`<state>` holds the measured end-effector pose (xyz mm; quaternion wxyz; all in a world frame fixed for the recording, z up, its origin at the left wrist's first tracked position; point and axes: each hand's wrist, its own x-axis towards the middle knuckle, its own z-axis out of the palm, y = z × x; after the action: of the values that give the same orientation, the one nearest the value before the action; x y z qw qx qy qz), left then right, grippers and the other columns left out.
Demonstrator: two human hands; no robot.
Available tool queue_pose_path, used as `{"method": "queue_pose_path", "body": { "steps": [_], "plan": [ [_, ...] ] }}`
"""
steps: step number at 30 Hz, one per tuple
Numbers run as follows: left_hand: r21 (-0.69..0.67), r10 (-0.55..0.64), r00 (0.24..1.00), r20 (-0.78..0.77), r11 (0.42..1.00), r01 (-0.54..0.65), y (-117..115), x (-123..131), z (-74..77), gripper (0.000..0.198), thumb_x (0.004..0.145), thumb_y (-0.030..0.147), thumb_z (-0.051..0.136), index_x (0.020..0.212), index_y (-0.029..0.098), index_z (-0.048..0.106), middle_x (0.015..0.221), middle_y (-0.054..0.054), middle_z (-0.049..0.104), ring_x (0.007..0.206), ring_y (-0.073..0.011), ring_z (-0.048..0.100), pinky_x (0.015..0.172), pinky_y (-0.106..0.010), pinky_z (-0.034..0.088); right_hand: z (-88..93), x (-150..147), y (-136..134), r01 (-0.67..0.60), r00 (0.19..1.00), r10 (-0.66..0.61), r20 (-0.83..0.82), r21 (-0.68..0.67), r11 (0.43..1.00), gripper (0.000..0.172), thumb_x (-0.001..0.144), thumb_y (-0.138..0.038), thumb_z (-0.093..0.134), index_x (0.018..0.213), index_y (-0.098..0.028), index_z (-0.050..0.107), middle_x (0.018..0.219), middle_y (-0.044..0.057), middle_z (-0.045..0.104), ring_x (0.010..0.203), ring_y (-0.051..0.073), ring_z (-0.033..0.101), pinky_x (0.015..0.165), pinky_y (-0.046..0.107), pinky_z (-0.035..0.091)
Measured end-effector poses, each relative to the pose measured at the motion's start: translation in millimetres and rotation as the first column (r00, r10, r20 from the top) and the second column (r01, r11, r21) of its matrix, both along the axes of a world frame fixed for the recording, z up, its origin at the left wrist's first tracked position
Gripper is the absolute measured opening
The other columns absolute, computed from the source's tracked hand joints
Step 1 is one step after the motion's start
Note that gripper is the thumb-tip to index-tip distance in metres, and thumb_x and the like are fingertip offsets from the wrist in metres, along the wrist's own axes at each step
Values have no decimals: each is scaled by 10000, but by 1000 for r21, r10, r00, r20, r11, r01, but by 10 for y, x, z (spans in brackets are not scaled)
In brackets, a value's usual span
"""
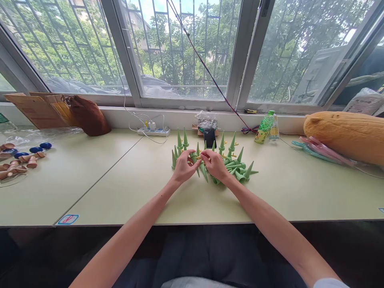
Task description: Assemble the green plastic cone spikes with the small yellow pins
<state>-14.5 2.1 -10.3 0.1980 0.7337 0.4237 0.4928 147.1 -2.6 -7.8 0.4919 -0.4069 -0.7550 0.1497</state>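
Note:
A cluster of green cone-shaped plastic spikes [234, 160] sits on the pale table [126, 188], some upright, some lying on their sides, with small yellow parts among them. My left hand [183, 167] and my right hand [215, 165] meet over the front of the cluster. Both pinch the same green spike [195, 158] between fingertips; another green spike [204, 173] pokes down below my right hand. Several upright spikes [181, 142] stand just behind my left hand.
A black phone [209, 138] leans behind the spikes, near a power strip [153, 131]. A green bottle [264, 127] stands right of it. Wooden and blue toy pieces [21, 160] lie far left, a brown pouch [88, 117] at back left, an orange plush [345, 134] far right.

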Motion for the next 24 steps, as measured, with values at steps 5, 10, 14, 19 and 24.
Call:
{"method": "queue_pose_path", "body": {
  "steps": [5, 10, 14, 19, 24],
  "plan": [
    [22, 15, 999, -39, 1000, -15, 1, -4, -2, 393, 749, 311, 683, 1101, 166, 582, 1036, -74, 595, 642, -90, 580, 594, -244, 560, 13, -2, -8, -2, 1000, 2, 4, -2, 1000, 186, 922, -262, 446, 884, -180, 609, 806, 41, 649, 721, 165, 569, 677, 267, 419],
    [37, 18, 999, -40, 999, -16, 6, -5, -6, 371, 760, 306, 672, 1095, 174, 579, 1034, -68, 587, 633, -85, 567, 594, -245, 560, -1, -2, 9, -21, 1000, 21, -12, 0, 1000, 181, 922, -262, 453, 923, -180, 614, 872, 59, 661, 803, 177, 612, 712, 271, 444],
    [31, 18, 999, -30, 999, -17, 11, -5, -6, 370, 758, 308, 671, 1089, 172, 580, 1041, -69, 591, 642, -88, 572, 593, -241, 558, -14, -1, 18, -22, 1000, 22, -17, 6, 1000, 169, 913, -265, 469, 943, -179, 611, 889, 65, 663, 811, 179, 616, 719, 276, 451],
    [11, 14, 1000, -20, 1000, -14, 1, -6, 4, 381, 757, 322, 674, 1090, 164, 581, 1059, -81, 598, 671, -99, 590, 606, -243, 559, 16, 0, -12, 13, 1000, -14, 28, 11, 1000, 180, 920, -269, 456, 882, -176, 605, 823, 49, 647, 742, 167, 563, 687, 272, 418],
    [28, 10, 1000, -21, 1000, -10, -14, -2, 16, 370, 762, 324, 671, 1089, 172, 586, 1045, -74, 588, 662, -96, 587, 605, -242, 559, 43, 1, -24, 24, 999, -23, 35, -8, 1000, 218, 932, -305, 444, 848, -174, 597, 792, 47, 636, 716, 166, 546, 664, 266, 397]
  ]
}}
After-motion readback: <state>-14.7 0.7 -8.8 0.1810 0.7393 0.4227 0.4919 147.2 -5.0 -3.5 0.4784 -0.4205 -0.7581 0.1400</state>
